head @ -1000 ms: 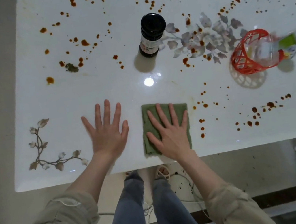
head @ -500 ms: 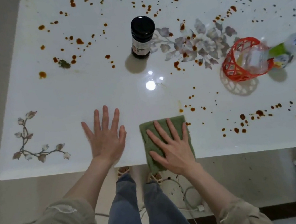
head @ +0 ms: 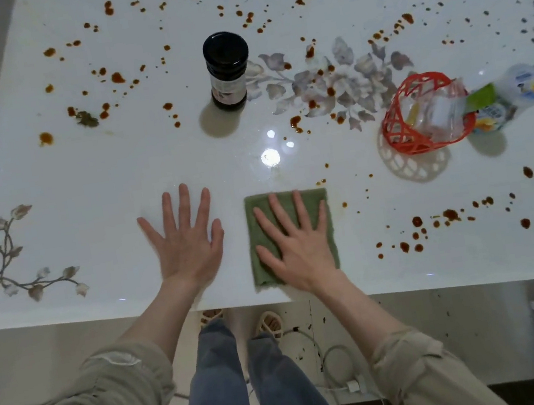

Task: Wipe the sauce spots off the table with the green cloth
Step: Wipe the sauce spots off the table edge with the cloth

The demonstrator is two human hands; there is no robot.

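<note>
Near the tabletop's (head: 101, 192) front edge the green cloth (head: 309, 197) is pinned flat under the spread right hand (head: 300, 249), apparently so that the sauce spots (head: 417, 221) can be swept, while support is taken on the spread left hand (head: 187, 249) alongside.

bare table (head: 99, 179) lies left; dark bottle (head: 227, 71) and red basket (head: 420, 115) stand beyond.

one head-worn camera looks steeply down, close above the left hand (head: 186, 249) and right hand (head: 302, 252), facing the table (head: 109, 177) beyond their fingertips (head: 183, 190).
</note>
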